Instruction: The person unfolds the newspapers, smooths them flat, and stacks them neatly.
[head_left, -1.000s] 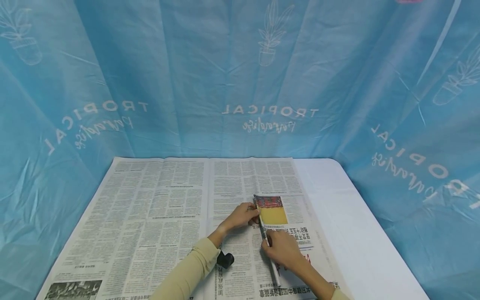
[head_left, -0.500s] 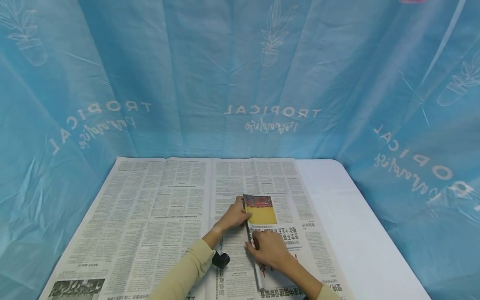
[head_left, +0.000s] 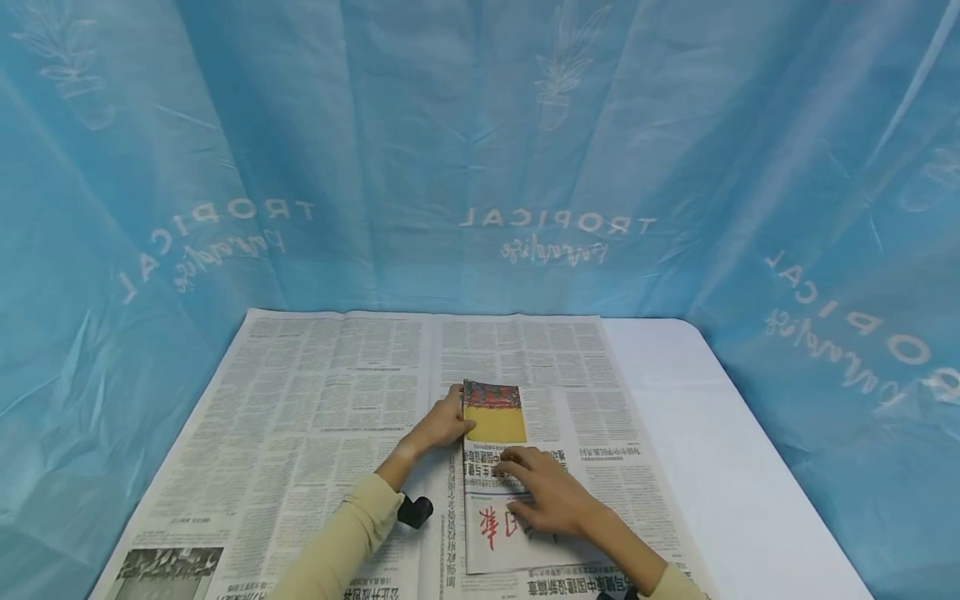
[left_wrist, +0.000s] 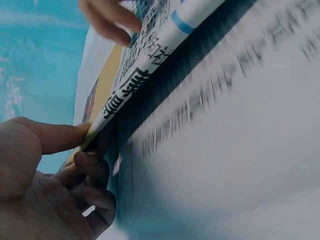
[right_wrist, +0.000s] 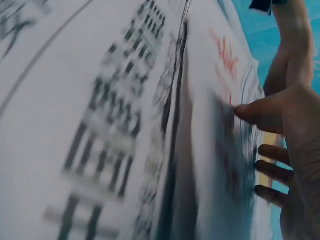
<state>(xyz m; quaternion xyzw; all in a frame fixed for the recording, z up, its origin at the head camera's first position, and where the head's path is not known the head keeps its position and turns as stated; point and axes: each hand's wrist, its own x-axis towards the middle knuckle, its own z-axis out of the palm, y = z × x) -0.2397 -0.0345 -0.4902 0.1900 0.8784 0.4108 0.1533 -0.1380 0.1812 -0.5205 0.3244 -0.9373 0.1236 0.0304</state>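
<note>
A folded newspaper (head_left: 487,483) with a red and yellow picture (head_left: 497,423) and red characters lies on wider spread sheets in the head view. My left hand (head_left: 442,421) holds its far left edge. Up close in the left wrist view, the thumb and fingers of my left hand (left_wrist: 55,170) pinch the rounded fold (left_wrist: 135,82), raised off the sheet below. Over the newspaper's front, my right hand (head_left: 551,492) has its fingers spread and loosely bent, gripping nothing. From the right wrist, the thumb of my right hand (right_wrist: 300,130) appears close to the paper; contact is unclear.
Large open newspaper sheets (head_left: 337,400) cover most of the white table (head_left: 705,433), whose bare strip runs along the right. Blue curtains (head_left: 450,150) hang behind and at both sides. A black device (head_left: 415,511) sits at my left wrist.
The folded edge has moved left with my left hand, and the turned-over part is wider. My right hand, earlier gripping the fold, has let go and spread its fingers.
</note>
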